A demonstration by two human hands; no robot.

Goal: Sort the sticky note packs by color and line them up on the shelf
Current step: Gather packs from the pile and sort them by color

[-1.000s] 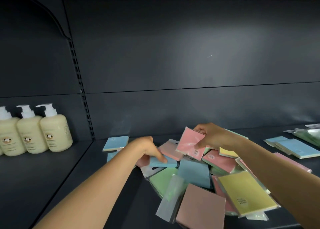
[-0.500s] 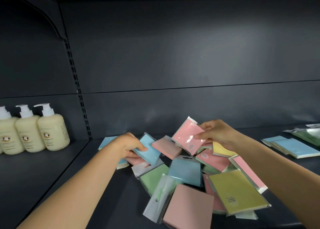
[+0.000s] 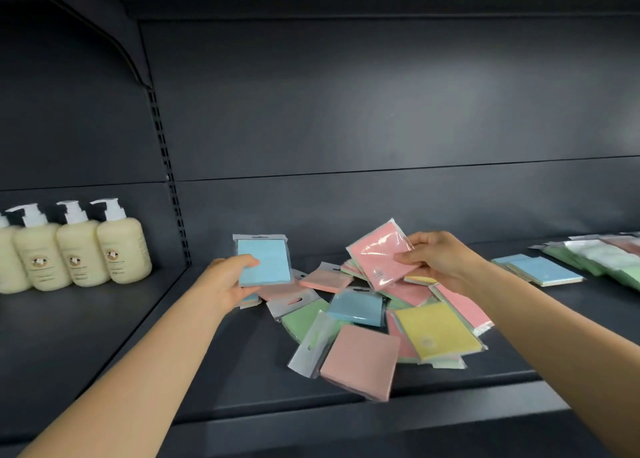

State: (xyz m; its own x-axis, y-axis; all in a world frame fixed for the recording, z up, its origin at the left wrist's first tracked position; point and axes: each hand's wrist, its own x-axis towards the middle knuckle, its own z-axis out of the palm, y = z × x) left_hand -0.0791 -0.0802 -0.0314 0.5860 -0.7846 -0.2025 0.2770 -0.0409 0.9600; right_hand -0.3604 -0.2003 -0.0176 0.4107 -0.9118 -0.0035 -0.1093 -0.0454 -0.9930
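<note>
Left hand (image 3: 228,281) had lifted its gripped blue pack (image 3: 265,262) upright at centre-left; right hand (image 3: 438,262) gripped a pink pack (image 3: 381,253), both sorted clear of the pile (image 3: 360,322).

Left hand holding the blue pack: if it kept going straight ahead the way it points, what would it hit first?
Probably the dark back wall of the shelf. The left hand holds the blue pack raised; nothing shows between pack and wall, though depth is unclear.

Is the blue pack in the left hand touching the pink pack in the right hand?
Apart. The head view shows dark shelf back between the blue pack, gripped by the left hand, and the pink pack, pinched by the right hand.
</note>
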